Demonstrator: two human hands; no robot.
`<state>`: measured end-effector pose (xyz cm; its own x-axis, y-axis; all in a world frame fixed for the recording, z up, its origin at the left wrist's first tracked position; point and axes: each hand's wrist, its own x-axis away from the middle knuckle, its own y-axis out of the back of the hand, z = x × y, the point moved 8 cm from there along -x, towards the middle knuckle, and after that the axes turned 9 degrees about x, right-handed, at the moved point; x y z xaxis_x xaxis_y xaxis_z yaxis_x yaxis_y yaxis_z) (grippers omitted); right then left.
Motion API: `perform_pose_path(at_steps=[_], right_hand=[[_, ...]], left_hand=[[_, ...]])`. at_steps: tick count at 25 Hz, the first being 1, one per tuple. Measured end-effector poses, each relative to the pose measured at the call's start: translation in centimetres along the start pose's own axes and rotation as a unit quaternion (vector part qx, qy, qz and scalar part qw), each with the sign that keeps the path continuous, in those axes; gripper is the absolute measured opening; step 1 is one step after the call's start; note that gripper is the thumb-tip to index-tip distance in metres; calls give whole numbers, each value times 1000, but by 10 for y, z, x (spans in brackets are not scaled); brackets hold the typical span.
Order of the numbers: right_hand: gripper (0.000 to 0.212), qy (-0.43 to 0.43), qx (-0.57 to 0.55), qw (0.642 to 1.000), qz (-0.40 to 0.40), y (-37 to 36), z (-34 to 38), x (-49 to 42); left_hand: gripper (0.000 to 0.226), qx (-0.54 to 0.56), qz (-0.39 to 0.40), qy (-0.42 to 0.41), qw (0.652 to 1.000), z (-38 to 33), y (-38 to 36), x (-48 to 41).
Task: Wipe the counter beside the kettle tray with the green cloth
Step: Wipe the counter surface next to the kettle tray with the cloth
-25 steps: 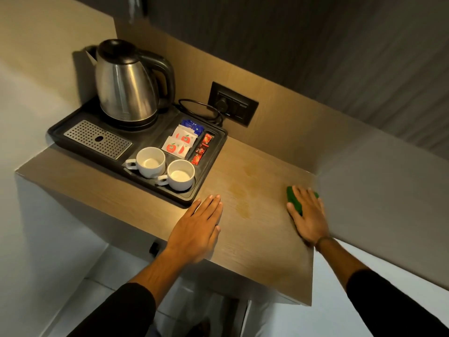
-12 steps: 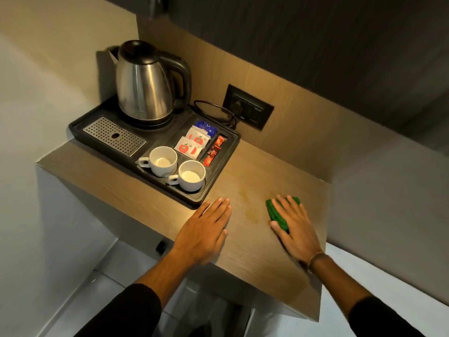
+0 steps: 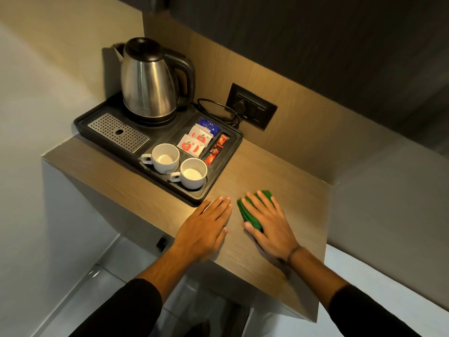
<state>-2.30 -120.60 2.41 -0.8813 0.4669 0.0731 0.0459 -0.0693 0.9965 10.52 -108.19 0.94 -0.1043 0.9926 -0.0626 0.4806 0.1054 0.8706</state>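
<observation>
The green cloth (image 3: 245,210) lies bunched on the wooden counter (image 3: 286,190), just right of the black kettle tray (image 3: 220,177). My right hand (image 3: 269,222) presses flat on the cloth, fingers spread over it, hiding most of it. My left hand (image 3: 206,229) rests flat, palm down, on the counter near its front edge, holding nothing, its fingertips close to the tray's front right corner. The two hands are a few centimetres apart.
On the tray stand a steel kettle (image 3: 150,79), two white cups (image 3: 167,158) (image 3: 193,172), sachets (image 3: 194,142) and a metal drip grate (image 3: 119,132). A cord runs to a wall socket (image 3: 252,105). A wall borders the counter on the right.
My right hand has slid the green cloth leftward across the counter, from the right wall to beside my left hand. The left hand has stayed put.
</observation>
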Motion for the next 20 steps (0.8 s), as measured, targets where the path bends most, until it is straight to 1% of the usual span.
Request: perform_pose_path(at_steps=[2, 3, 4, 6, 7, 8, 9, 10, 12, 14, 16, 18, 20], right_hand=[[63, 29, -13, 999, 7, -5, -21, 42], [63, 27, -15, 1000, 7, -4, -35, 47], [63, 10, -16, 1000, 5, 0, -47, 40], [64, -68, -19, 997, -5, 11, -57, 1], [63, -107, -18, 994, -9, 15, -52, -22], [62, -124, -16, 992, -9, 17, -40, -41], [61, -117, -14, 993, -9, 15, -23, -51], [62, -91, -10, 996, -12, 12, -4, -50], [62, -43, -3, 999, -16, 0, 22, -14], [61, -33, -5, 999, -15, -10, 25, 42], [62, -35, -13, 999, 2, -13, 14, 84], [62, -54, -21, 998, 15, -7, 3, 88], [63, -118, -28, 993, -1, 3, 9, 68]], left_hand=[[63, 4, 7, 2, 1000, -1, 1, 1], [63, 3, 9, 3, 1000, -1, 1, 1], [63, 1, 9, 3, 1000, -1, 1, 1], [64, 5, 12, 4, 1000, -1, 1, 0], [64, 6, 11, 4, 1000, 0, 1, 0], [65, 5, 8, 2, 1000, 0, 1, -1], [65, 4, 5, 0, 1000, 1, 0, -2], [65, 3, 4, -1, 1000, 1, 0, -2], [65, -2, 3, -2, 1000, 1, -1, -1], [64, -6, -4, -3, 1000, 1, 0, 1], [63, -11, -5, -7, 1000, 0, 2, 1], [63, -20, -4, -8, 1000, -2, 2, 2], [63, -21, -2, -6, 1000, -2, 3, 2]])
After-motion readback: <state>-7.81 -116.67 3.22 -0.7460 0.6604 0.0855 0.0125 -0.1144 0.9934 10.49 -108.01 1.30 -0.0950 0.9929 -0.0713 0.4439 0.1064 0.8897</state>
